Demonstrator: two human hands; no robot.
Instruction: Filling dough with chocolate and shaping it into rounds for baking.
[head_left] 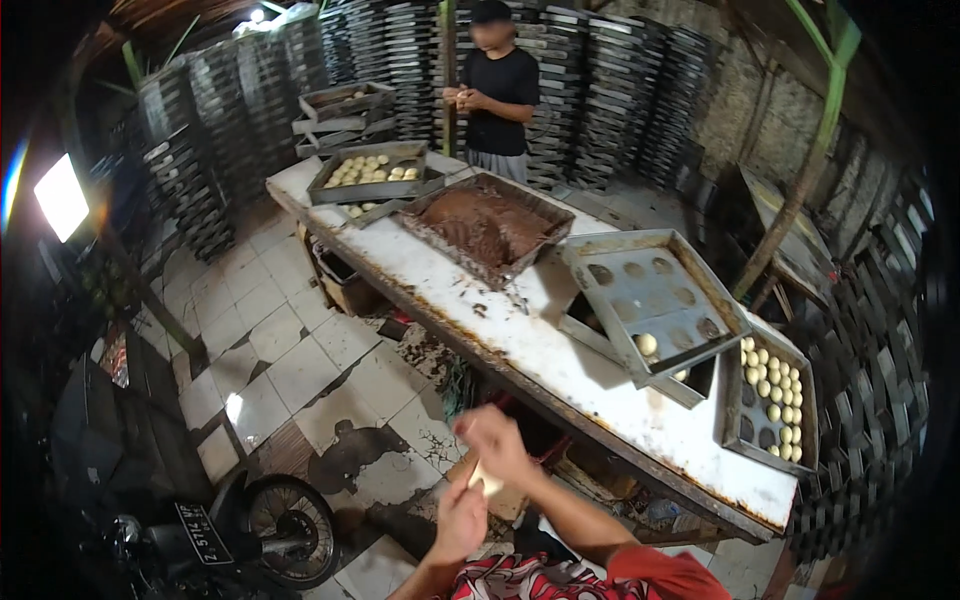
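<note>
Clearly short of the near edge of the desk [590, 375], with tiled floor [305, 352] opening leftward, the left hand [463, 515] has its grip closed on pale dough [487, 483]; the right hand [495, 443] is raised just above, blurred, its grip impossible to tell.

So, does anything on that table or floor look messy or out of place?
Yes: brown crumbs are scattered on the white table near the brown-filled tray. One tray sits askew over another. Some floor tiles look broken, leaving dark patches.
</note>
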